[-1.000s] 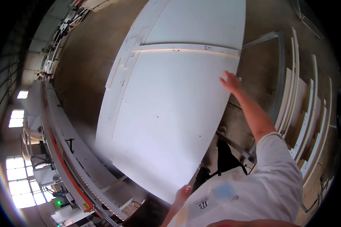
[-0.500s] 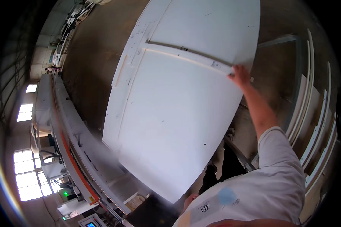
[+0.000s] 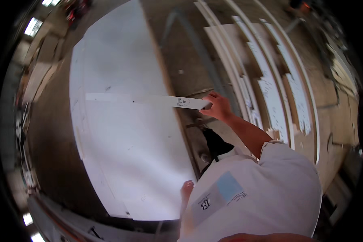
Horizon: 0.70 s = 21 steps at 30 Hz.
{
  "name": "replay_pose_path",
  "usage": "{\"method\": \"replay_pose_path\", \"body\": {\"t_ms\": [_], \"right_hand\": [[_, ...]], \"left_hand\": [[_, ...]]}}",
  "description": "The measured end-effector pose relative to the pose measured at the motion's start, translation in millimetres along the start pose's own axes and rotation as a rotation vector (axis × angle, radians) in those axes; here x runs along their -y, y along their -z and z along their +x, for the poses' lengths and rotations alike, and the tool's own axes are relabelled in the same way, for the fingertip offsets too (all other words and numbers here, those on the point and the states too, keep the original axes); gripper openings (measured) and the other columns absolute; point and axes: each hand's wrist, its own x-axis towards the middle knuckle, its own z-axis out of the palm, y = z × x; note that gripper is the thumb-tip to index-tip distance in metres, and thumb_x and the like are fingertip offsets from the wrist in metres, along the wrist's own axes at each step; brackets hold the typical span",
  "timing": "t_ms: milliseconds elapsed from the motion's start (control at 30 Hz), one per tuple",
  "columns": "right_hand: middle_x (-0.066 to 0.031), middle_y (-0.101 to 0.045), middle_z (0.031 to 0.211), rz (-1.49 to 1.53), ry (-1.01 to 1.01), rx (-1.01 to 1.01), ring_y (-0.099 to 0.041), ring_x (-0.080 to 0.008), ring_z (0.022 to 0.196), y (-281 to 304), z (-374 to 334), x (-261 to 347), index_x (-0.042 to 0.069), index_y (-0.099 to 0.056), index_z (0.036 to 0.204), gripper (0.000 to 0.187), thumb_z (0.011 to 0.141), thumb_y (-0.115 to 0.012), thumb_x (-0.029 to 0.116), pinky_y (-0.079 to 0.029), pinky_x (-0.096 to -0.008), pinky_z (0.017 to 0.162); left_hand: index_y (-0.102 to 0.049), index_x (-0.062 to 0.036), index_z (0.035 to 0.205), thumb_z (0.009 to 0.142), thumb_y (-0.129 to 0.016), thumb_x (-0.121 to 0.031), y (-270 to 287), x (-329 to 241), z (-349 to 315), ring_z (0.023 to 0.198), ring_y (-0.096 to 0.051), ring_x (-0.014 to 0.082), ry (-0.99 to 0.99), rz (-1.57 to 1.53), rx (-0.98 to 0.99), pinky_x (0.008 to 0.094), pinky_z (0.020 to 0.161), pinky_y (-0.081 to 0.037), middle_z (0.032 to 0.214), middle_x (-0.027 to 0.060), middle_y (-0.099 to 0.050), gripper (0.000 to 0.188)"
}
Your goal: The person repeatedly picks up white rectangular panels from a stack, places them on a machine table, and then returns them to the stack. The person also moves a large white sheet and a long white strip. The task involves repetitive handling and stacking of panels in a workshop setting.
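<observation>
My right hand (image 3: 218, 105) is closed round the end of a narrow white board strip (image 3: 157, 101), with the fingers on one edge and the thumb on the other. A printed label sits on the strip close to my grip. The rest of the strip reaches left over a large white panel (image 3: 121, 133), its far end faint against the panel's white. My left hand (image 3: 186, 188) is beside the panel's near right edge, low in front of my body. Its fingers are small and smeared, so their pose is unclear.
On the right, long white strips (image 3: 266, 80) lie in rows on the brown floor. A grey metal frame (image 3: 193, 36) stands between them and the panel. A machine bed (image 3: 64, 222) runs along the lower left. Stacked boards (image 3: 40, 76) are at the far left.
The view has swung right, bringing the floor strips nearer the middle. The narrow strip, flat on the panel before, now sticks out past its right edge in my right hand.
</observation>
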Motion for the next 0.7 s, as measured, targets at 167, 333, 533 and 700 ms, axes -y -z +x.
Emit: {"method": "replay_pose_path", "body": {"t_ms": [167, 333, 533, 700], "right_hand": [[-0.0045, -0.067, 0.099, 0.098, -0.398, -0.165, -0.066, -0.0215, 0.088, 107, -136, -39, 0.012, -0.073, 0.102, 0.046, 0.064, -0.087, 0.034, -0.054, -0.0357, 0.079], [-0.0067, -0.067, 0.101, -0.102, -0.682, -0.402, -0.067, -0.0255, 0.093, 162, -268, -83, 0.007, -0.074, 0.103, 0.050, 0.064, -0.087, 0.035, -0.054, -0.0354, 0.083], [-0.0047, -0.066, 0.104, -0.278, -1.015, -0.533, -0.067, -0.0250, 0.096, 196, -372, -144, 0.009, -0.075, 0.104, 0.050, 0.066, -0.086, 0.039, -0.054, -0.0380, 0.084], [-0.0038, -0.066, 0.105, -0.309, -1.138, -0.546, -0.066, -0.0251, 0.096, 209, -409, -210, 0.011, -0.074, 0.103, 0.046, 0.067, -0.085, 0.038, -0.054, -0.0392, 0.084]], "left_hand": [[-0.065, -0.0011, 0.113, 0.095, -0.060, -0.019, 29, -40, -7, 0.085, -0.071, 0.0235, -0.083, 0.241, 0.077, 0.0349, 0.074, -0.056, 0.097, 0.0141, -0.073, 0.026], [-0.066, -0.0019, 0.113, 0.096, -0.060, -0.020, 25, -14, -3, 0.081, -0.070, 0.0206, -0.151, 0.293, 0.228, 0.0330, 0.073, -0.056, 0.092, 0.0130, -0.072, 0.026], [-0.066, -0.0013, 0.114, 0.097, -0.060, -0.027, 8, 17, 8, 0.084, -0.070, 0.0199, -0.094, 0.301, 0.316, 0.0340, 0.074, -0.055, 0.094, 0.0140, -0.073, 0.031], [-0.068, -0.0033, 0.114, 0.097, -0.062, -0.028, -10, 18, -9, 0.091, -0.071, 0.0221, -0.009, 0.231, 0.302, 0.0357, 0.082, -0.054, 0.099, 0.0156, -0.074, 0.031]]}}
